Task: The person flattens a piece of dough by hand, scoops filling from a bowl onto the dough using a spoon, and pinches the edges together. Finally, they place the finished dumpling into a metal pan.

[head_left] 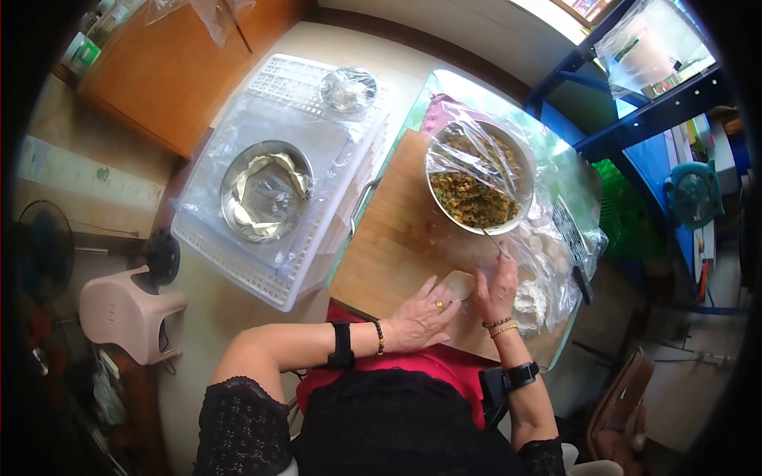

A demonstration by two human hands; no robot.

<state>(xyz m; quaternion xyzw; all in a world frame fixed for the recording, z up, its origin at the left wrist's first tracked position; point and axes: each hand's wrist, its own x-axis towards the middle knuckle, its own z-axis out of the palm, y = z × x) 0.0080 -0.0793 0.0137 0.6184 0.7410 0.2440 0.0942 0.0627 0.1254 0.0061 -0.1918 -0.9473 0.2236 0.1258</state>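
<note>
My left hand [421,318] is low over the wooden board [389,258], its fingers at a pale round dough wrapper [459,284] that it appears to hold by the near edge. To the right, my right hand [498,287] has its fingers closed on the thin handle of a metal utensil [495,242]. That handle reaches to the rim of a large bowl [435,196]. Chopped brown-green filling [468,194] sits in the bowl, partly under clear plastic film. The utensil's working end cannot be made out.
Beside my right hand are white flour [530,305] and dough pieces [548,246] under plastic, with a dark-handled knife [583,284]. On the left, a metal pan [225,186] with folded dumplings [258,165] stands on a plastic-covered white crate [230,274]. A pink stool [119,309] stands farther left.
</note>
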